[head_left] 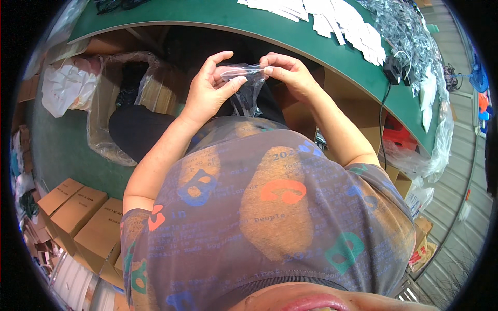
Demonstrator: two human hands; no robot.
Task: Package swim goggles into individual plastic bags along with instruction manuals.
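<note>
A clear plastic bag (251,92) hangs between my two hands, over my lap and just short of the table's near edge. My left hand (212,85) pinches its left side between thumb and fingers, with the forefinger raised. At the bag's upper right corner, the thumb and forefinger of my right hand (288,73) are closed on the plastic. The bag's upper part is pulled taut between the hands while its lower part droops in folds. Whether anything lies inside it I cannot make out.
The green table (207,11) curves across the top, with white paper slips (342,26) and a heap of clear plastic bags (407,31). A black adapter (392,70) trails a cable. An open lined carton (158,85) stands at left; closed cartons (83,215) sit lower left.
</note>
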